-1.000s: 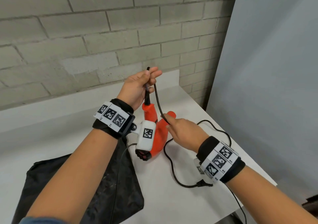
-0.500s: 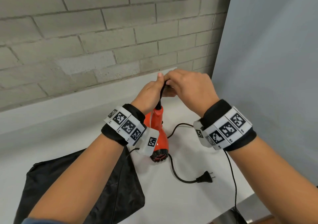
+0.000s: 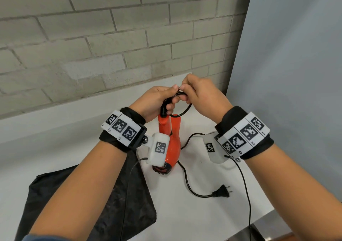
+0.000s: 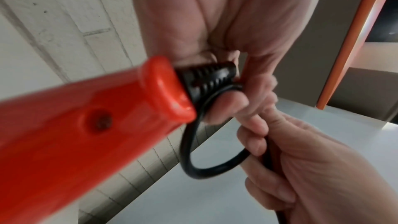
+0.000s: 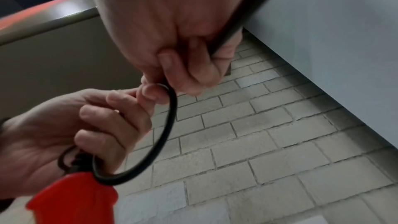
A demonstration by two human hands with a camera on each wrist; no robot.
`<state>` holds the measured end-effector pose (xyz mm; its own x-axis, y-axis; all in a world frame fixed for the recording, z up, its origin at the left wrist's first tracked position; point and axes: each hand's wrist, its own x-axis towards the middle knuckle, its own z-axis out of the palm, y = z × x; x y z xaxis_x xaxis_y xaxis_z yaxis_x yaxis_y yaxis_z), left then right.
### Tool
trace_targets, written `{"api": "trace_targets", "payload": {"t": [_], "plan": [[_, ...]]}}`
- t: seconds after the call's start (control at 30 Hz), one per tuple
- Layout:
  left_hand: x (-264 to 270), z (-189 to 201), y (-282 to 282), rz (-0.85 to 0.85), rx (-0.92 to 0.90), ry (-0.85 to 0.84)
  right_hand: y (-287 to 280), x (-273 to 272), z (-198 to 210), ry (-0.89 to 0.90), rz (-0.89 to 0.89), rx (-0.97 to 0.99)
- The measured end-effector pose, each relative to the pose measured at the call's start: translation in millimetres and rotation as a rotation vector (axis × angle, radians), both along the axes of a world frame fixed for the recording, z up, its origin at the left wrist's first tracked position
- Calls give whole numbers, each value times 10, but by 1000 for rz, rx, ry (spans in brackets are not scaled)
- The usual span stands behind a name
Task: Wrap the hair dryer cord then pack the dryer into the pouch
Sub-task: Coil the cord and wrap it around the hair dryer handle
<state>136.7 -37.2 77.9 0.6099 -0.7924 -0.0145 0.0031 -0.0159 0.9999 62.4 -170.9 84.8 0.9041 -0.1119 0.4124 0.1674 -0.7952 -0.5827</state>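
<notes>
While the left hand (image 3: pixel 155 100) curls round the ribbed black strain relief at the end of the glossy orange plastic hair dryer (image 3: pixel 173 144), its grip also pinches the thin black rubber cord (image 4: pixel 189 157) there. Just beside it, the right hand (image 3: pixel 201 96) has its grip pinched on the same cord, so a small loop hangs between the two hands above the white bench (image 3: pixel 185 213). Below them the dryer hangs with its handle up, nozzle down near the bench. Beyond the loop, loose cord trails across the bench to a black two-pin plug (image 3: pixel 222 192). A flat black fabric pouch (image 3: pixel 114 203) lies at the left, under the left forearm.
</notes>
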Motion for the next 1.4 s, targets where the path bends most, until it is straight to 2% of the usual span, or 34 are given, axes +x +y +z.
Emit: {"api": "trace_targets", "payload": {"t": [0.17, 0.37, 0.5, 0.63, 0.77, 0.83, 0.93, 1.03, 1.13, 1.23, 1.3, 1.4], "plan": [[3, -19, 13, 0, 32, -20, -83, -21, 36, -105, -40, -6], [6, -58, -24, -18, -33, 25, -123, 10, -125, -80, -62, 101], [87, -64, -18, 85, -126, 121, -86, 16, -465, 53, -85, 109], [168, -63, -10, 218, -201, 200, 79, -36, -752, 234, 0, 69], [203, -72, 16, 248, -290, 272, 170, -141, -817, 262, -20, -38], [188, -102, 23, 242, -315, 239, 169, -203, -768, 241, -34, -219], [148, -151, 2, 237, -253, 80, 136, -235, -626, 168, -29, -521], [120, -173, -40, 249, -178, -50, 105, -253, -432, -35, -13, -633], [46, -152, -79, 205, -118, -103, 77, -242, -286, -239, -26, -664], [-44, -116, -80, 171, -26, -180, 49, -165, -147, -321, -12, -540], [-108, -92, -106, 104, 29, -230, 23, -113, -42, -330, -72, -401], [-155, -74, -173, 59, 14, -197, -100, 10, 17, -129, -80, -87]]}}
